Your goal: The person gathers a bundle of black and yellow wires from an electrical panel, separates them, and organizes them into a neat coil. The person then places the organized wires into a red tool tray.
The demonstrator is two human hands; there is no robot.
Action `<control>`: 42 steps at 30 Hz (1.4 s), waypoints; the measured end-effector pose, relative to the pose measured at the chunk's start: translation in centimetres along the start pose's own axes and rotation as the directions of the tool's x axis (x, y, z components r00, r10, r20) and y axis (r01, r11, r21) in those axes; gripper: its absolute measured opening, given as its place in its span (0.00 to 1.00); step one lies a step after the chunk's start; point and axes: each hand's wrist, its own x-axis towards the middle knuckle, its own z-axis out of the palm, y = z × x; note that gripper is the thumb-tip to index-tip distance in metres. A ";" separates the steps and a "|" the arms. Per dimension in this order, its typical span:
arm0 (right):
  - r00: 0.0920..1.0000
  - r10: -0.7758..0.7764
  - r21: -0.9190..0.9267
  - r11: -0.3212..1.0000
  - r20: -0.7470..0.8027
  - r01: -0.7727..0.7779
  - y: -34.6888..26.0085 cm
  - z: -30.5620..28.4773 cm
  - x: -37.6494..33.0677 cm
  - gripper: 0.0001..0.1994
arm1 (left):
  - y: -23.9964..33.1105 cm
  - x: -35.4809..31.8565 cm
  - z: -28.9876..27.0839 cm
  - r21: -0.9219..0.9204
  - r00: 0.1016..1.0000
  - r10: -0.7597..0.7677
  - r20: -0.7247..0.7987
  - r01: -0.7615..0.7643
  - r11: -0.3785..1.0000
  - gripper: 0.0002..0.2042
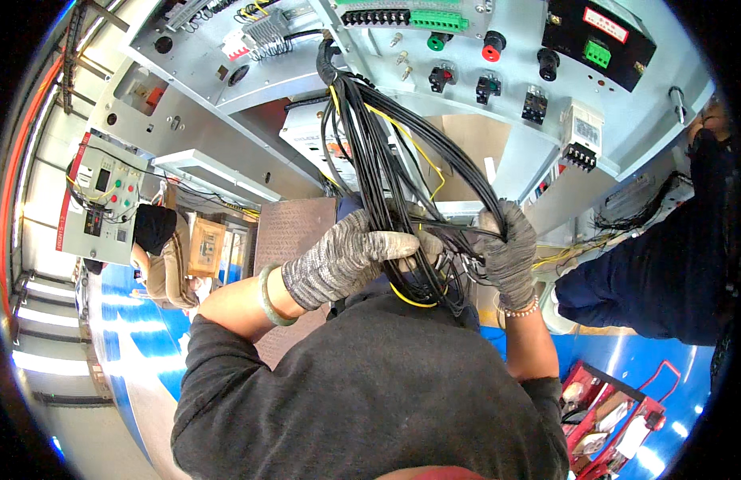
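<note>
spread from ten to two o'clock, a grey metal cabinet (pixel 634 120) with a green terminal strip (pixel 438 20) and a red button (pixel 493 48). hanging below, a black cable bundle (pixel 366 152): long axis slanting from eleven o'clock down to five, upper end gathered into a dark sleeve (pixel 326 68) at eleven, lower end pointing roughly toward five, strands there looped and seemingly tangled. at nine o'clock of the bundle, touching, the gloved left hand (pixel 338 256): gripping the main trunk, thumb laid across its front, some fingers hidden behind. at three o'clock, the gloved right hand (pixel 510 252): curled around outer strands bowing over from the top. nearer to the trunk, the left; farther out, the right. smallest, a yellow wire (pixel 412 298), curving at four o'clock from the left hand.
</note>
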 end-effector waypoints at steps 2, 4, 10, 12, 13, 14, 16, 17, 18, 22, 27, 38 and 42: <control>0.999 0.045 -0.007 0.999 0.001 -0.045 0.9 -0.8 0.7 0.06 | 0.8 -0.7 -0.1 0.105 1.000 -0.002 -0.012 0.003 0.994 0.19; 0.995 0.104 -0.015 0.994 0.010 -0.104 1.7 -1.4 1.3 0.08 | 0.5 -1.1 -0.6 0.174 0.998 0.026 -0.054 -0.017 0.985 0.18; 0.993 -0.102 -0.088 0.990 0.064 0.107 4.0 -2.0 2.1 0.08 | 1.6 -2.2 -0.5 0.159 0.973 0.175 -0.148 -0.151 0.976 0.17; 0.995 0.052 0.046 0.997 0.088 -0.056 3.8 -2.2 2.0 0.07 | 1.4 -2.2 -2.2 0.075 0.981 0.192 -0.035 -0.189 0.979 0.10; 0.995 0.018 0.041 0.999 0.099 -0.022 3.7 -2.3 2.2 0.07 | 1.4 -2.4 -2.3 0.071 0.974 0.210 -0.080 -0.205 0.976 0.11; 0.994 -0.016 0.036 0.999 0.109 0.012 3.6 -2.4 2.3 0.06 | 1.3 -2.6 -2.3 0.067 0.966 0.227 -0.126 -0.220 0.973 0.11; 0.991 0.070 -0.045 0.997 0.118 -0.065 2.5 -2.2 2.3 0.08 | 1.3 -2.8 -2.3 0.013 0.938 0.274 -0.215 -0.278 0.961 0.12; 0.992 0.026 -0.054 0.998 0.125 -0.019 2.4 -2.2 2.2 0.08 | 1.4 -2.9 -2.3 -0.013 0.920 0.294 -0.260 -0.308 0.951 0.13; 0.991 -0.021 -0.058 0.998 0.134 0.029 2.2 -2.2 2.2 0.07 | 1.6 -3.0 -2.3 0.018 0.904 0.305 -0.300 -0.314 0.949 0.14; 0.987 -0.079 -0.176 0.979 0.137 0.102 1.2 -2.0 2.0 0.09 | 2.8 -2.9 -2.3 0.239 0.831 0.372 -0.414 -0.296 0.925 0.18; 0.988 -0.034 -0.153 0.986 0.152 0.058 0.2 -1.9 2.4 0.08 | 4.1 -3.3 -4.7 0.556 0.713 0.521 -0.469 -0.220 0.802 0.19; 0.920 -0.063 -0.008 0.997 0.387 0.071 2.0 -0.5 2.1 0.15 | 4.5 -5.1 -6.9 0.552 0.777 0.437 -0.453 -0.141 0.822 0.19; 0.858 -0.114 -0.088 0.980 0.502 0.181 1.4 0.7 1.9 0.20 | 3.4 -4.0 -5.3 0.320 0.797 0.333 -0.504 -0.186 0.929 0.20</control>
